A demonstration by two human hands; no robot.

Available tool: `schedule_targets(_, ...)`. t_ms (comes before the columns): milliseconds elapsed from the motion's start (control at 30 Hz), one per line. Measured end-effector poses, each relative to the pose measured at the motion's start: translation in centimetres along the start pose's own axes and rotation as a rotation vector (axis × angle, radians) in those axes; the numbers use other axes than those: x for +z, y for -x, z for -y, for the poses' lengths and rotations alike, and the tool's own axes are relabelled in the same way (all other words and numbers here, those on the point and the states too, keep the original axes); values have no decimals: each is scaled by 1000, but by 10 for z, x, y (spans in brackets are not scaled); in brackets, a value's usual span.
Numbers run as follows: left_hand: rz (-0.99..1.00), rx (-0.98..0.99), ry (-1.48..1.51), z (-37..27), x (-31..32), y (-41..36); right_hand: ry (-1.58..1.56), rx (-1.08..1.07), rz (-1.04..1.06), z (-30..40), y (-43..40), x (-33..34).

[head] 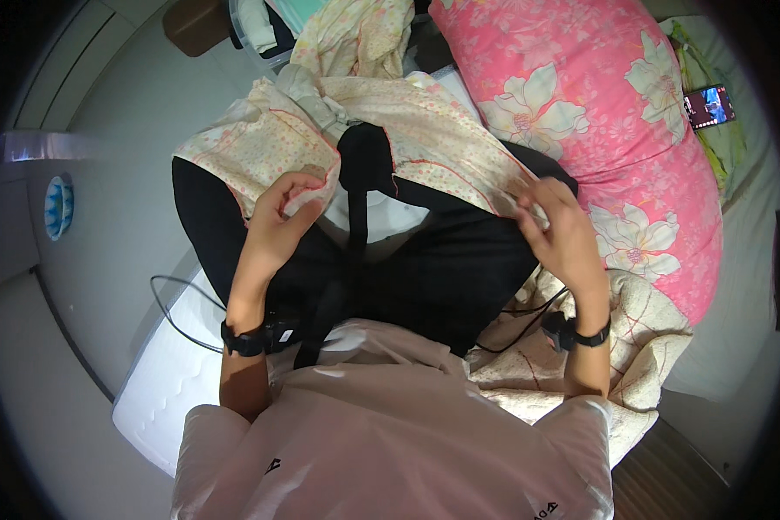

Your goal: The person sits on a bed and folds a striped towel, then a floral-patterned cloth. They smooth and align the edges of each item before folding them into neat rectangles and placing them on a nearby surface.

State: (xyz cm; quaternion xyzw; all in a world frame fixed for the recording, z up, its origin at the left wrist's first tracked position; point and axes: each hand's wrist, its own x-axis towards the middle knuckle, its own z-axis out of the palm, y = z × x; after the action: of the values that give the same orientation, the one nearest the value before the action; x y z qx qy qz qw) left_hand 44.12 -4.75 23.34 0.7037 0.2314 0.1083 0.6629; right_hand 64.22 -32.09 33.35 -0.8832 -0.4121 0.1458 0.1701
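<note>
A cream floral garment [442,149] with red overlocked seams lies spread over my knees, in two panels on either side of a black camera strap [366,156]. My left hand [279,224] pinches the red-seamed edge of the left panel [260,149], thumb and fingers closed on the cloth. Over the right knee, my right hand [556,227] has its bent fingertips at the outer edge of the right panel. That hand and the cloth beside it are slightly blurred. Beneath the garment are my black trousers [442,273].
A pink floral cushion or quilt [559,78] lies at the right, with a lit phone [710,107] beyond it. A beige blanket [643,331] is bunched by my right arm. A clear bin [279,62] holds clothes ahead. Black cables [188,312] loop over the white mattress [162,383].
</note>
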Motion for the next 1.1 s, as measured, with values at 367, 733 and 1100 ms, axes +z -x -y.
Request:
schedule_targets(367, -175, -232, -262, -18, -36, 77, 8, -269, -18, 3, -85, 114)
schedule_targets(733, -185, 28, -29, -25, -23, 59, -325, -456, 35, 49, -45, 55)
schedule_targets(1100, 115, 369, -244, -63, 12, 9, -464, -654, 130, 94, -36, 74)
